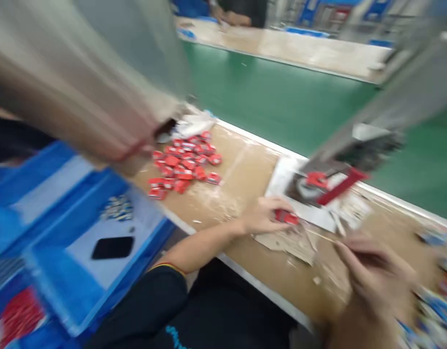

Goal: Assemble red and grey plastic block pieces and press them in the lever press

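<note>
My left hand [261, 215] grips a small red plastic piece [286, 216] between thumb and fingers, above the bench [252, 174]. In my right hand [376, 266], the fingers are pinched on a thin pale stick [319, 235], whose far end points toward the red piece. Blur hides whether the stick touches it. Below my left hand lies a flat brown cardboard scrap [292, 247]. Just beyond both hands stands a machine fixture [306, 186] with another red piece [316, 179] on it.
A heap of similar red pieces [183, 162] lies on the bench to the left. Blue bins [81, 310] stand at lower left, one holding a black phone [113, 247]. Blurred colourful parts [437, 310] sit at right. Another person's hand [238, 19] shows at a far table.
</note>
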`<action>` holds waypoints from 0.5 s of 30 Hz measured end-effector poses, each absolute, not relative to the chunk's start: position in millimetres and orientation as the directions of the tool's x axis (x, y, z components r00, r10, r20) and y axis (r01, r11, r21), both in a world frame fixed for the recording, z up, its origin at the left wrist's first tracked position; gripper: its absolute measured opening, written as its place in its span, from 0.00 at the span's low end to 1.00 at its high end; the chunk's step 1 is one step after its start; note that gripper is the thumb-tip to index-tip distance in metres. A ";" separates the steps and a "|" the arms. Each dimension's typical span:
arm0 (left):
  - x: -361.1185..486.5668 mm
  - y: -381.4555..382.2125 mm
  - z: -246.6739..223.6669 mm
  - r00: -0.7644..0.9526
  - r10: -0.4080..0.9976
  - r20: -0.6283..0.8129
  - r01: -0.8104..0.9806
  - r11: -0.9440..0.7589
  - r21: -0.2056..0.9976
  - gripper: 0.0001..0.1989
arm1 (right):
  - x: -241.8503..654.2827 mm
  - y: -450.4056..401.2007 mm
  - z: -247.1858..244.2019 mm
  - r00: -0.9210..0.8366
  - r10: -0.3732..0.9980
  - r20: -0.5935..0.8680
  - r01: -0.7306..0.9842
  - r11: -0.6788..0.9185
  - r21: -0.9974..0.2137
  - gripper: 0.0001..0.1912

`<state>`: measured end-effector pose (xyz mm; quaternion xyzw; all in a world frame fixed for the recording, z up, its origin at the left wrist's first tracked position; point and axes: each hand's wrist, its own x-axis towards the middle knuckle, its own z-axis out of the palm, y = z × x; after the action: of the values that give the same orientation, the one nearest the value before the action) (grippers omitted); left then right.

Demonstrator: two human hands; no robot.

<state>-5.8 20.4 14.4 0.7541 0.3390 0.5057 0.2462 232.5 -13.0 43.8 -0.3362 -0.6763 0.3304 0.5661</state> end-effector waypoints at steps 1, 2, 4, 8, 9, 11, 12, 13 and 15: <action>-5.3 23.3 8.4 0.264 0.750 0.607 0.185 -0.657 0.731 0.12 | 228.1 -14.9 46.8 -0.045 0.819 0.571 0.160 0.571 -0.806 0.12; -5.1 26.2 3.3 0.262 0.750 0.608 0.154 -0.654 0.741 0.12 | 222.9 -14.2 47.9 -0.040 0.815 0.577 0.185 0.574 -0.798 0.10; -5.9 30.3 -2.6 0.265 0.753 0.603 0.111 -0.645 0.756 0.12 | 213.2 -8.8 46.4 -0.025 0.805 0.593 0.177 0.587 -0.790 0.09; -8.9 28.2 0.6 0.299 0.763 0.572 0.112 -0.624 0.773 0.12 | 203.2 -5.2 42.5 -0.020 0.812 0.583 0.134 0.580 -0.803 0.08; -9.0 27.1 1.9 0.303 0.760 0.575 0.114 -0.628 0.770 0.12 | 202.5 -6.1 42.1 -0.020 0.815 0.579 0.128 0.576 -0.807 0.09; -8.6 26.0 2.8 0.305 0.751 0.586 0.116 -0.640 0.760 0.11 | 202.6 -7.6 41.2 -0.019 0.823 0.567 0.122 0.565 -0.816 0.09; -8.3 26.1 2.5 0.305 0.748 0.590 0.119 -0.644 0.756 0.11 | 202.8 -7.8 40.8 -0.021 0.828 0.561 0.120 0.559 -0.820 0.09; -8.0 26.5 1.9 0.305 0.746 0.592 0.121 -0.647 0.753 0.12 | 203.1 -7.6 40.3 -0.027 0.831 0.556 0.118 0.555 -0.823 0.09; -7.7 27.4 0.5 0.302 0.746 0.594 0.122 -0.648 0.752 0.12 | 202.9 -6.8 39.3 -0.042 0.834 0.550 0.115 0.551 -0.826 0.09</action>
<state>-7.7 27.4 0.5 0.7476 0.2903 0.5147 0.3031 202.9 -6.8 39.3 -0.3626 -0.6542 0.3049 0.5896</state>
